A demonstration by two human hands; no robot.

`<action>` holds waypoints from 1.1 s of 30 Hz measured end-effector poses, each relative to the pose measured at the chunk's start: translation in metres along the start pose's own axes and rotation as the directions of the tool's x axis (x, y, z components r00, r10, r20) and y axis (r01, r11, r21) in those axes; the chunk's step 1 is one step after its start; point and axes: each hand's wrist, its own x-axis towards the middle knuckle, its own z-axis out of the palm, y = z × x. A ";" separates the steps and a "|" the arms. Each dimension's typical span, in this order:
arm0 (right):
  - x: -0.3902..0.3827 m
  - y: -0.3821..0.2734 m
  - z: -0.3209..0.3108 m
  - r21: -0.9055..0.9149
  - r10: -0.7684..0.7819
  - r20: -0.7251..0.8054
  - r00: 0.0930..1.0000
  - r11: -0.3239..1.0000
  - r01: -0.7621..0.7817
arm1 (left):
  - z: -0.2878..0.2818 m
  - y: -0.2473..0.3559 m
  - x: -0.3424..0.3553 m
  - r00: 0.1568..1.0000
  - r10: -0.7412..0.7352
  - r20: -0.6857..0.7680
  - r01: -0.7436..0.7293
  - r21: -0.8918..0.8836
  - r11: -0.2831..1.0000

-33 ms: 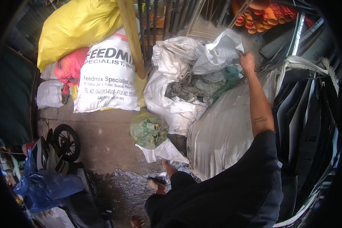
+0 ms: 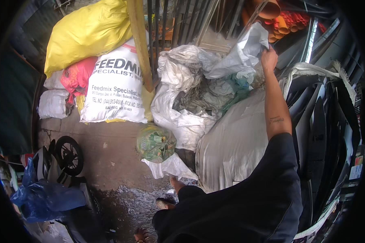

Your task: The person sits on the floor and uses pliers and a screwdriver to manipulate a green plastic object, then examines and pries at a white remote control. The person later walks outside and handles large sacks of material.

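My right hand (image 2: 269,60), arm stretched far out, is closed on the edge of a white woven sack (image 2: 241,54) and holds it up. Its lower part lies over a large open white sack (image 2: 176,107). Inside that one are crumpled grey-white material (image 2: 202,95) and green sheeting or netting (image 2: 236,94). Low at the bottom edge hangs my left hand (image 2: 141,235), small and partly cut off. Its fingers look apart, and it touches nothing that I can see.
A bulging grey-white sack (image 2: 231,141) stands by my right arm, beside a bag of dark sheets (image 2: 318,121). Ahead left are a yellow sack (image 2: 87,34) and a printed white sack (image 2: 115,91). A clear bag of green packets (image 2: 156,143) sits near my feet; a motorcycle wheel (image 2: 69,155) is left.
My right hand has moved slightly right and up, drawing the white sack's edge with it and stretching it out. The left hand stays low, a little further left.
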 end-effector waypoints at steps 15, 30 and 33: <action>-0.102 -0.184 -0.260 0.386 -0.299 -0.568 0.767 0.726 0.569 | 0.015 -0.131 0.049 0.942 0.260 0.213 -0.206 -0.245 0.947; 0.156 -0.109 -0.005 0.026 -0.553 -0.494 0.671 0.762 0.647 | 0.096 0.021 -0.070 0.987 -0.022 0.161 0.053 -0.190 0.980; 0.175 -0.113 0.057 0.238 -0.449 -0.474 0.757 0.763 0.601 | 0.108 0.081 -0.121 0.992 0.039 0.121 -0.017 -0.178 0.984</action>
